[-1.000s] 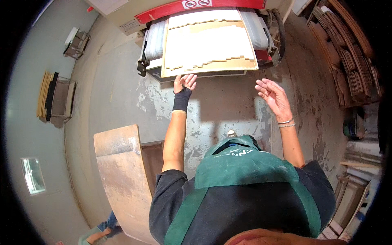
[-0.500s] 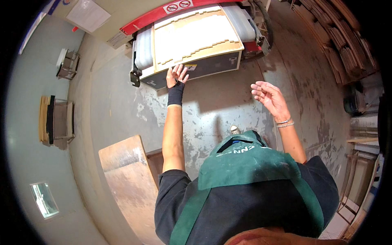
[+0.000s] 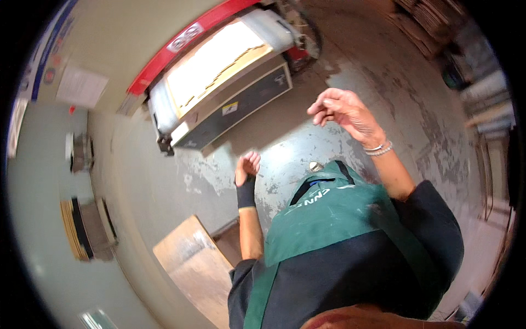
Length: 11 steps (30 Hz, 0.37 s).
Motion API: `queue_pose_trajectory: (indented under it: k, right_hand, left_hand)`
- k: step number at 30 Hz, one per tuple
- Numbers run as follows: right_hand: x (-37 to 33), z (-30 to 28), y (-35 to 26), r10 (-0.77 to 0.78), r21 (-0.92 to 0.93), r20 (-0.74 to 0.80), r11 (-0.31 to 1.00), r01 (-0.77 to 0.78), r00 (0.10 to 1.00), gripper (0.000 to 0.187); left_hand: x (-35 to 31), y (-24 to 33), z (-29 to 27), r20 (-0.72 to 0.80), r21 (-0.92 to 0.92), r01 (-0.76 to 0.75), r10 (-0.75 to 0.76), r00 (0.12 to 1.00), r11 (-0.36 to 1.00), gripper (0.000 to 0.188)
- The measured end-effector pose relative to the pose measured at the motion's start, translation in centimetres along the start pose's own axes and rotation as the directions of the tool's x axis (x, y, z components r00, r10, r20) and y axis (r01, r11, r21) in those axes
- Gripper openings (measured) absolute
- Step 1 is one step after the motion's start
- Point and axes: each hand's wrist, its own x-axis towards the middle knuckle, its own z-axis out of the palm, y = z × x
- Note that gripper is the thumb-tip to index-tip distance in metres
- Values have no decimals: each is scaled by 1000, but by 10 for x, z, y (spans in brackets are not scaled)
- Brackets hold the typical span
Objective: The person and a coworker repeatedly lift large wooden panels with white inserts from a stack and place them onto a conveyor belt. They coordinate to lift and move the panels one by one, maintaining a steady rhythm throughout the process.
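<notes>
My left hand [image 3: 247,169], with a black wrist wrap, hangs over the floor with nothing in it, its fingers loosely curled and blurred. My right hand [image 3: 344,112] is raised farther right, bare of any object, fingers half bent and apart. Both are clear of the machine ahead. Its dark front panel [image 3: 241,107] faces me, bearing a small yellow label. On its grey conveyor belt [image 3: 163,104] lies a pale, brightly lit panel [image 3: 211,55] with stepped, tan wooden edges. A red bar [image 3: 192,38] crosses above it.
A worn wooden board [image 3: 194,263] lies low at my left. Stacked panels [image 3: 85,227] lean along the left wall. Piles of brown boards [image 3: 427,24] stand at the far right, and metal racks [image 3: 496,175] line the right side. The concrete floor [image 3: 181,183] is patchy.
My left hand has drawn back from the machine's front edge, and its fingers have curled. My right hand's fingers have bent more. The view has turned, so the machine appears tilted and farther left.
</notes>
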Motion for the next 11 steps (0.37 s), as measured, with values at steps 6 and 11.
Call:
queue_pose_trajectory:
  k: [6, 11]
  right_hand:
    - [-65, -32, -40, -267, -66, -117, 963, 261, 956, 22]
    - [-208, -25, -113, -943, -484, 101, 233, 843, 318, 60]
  left_hand:
    - [-32, -57, -1, -61, 20, -21, 22, 998, 1000, 55]
    - [-42, -3, 60, 136, 188, -111, 87, 987, 976, 54]
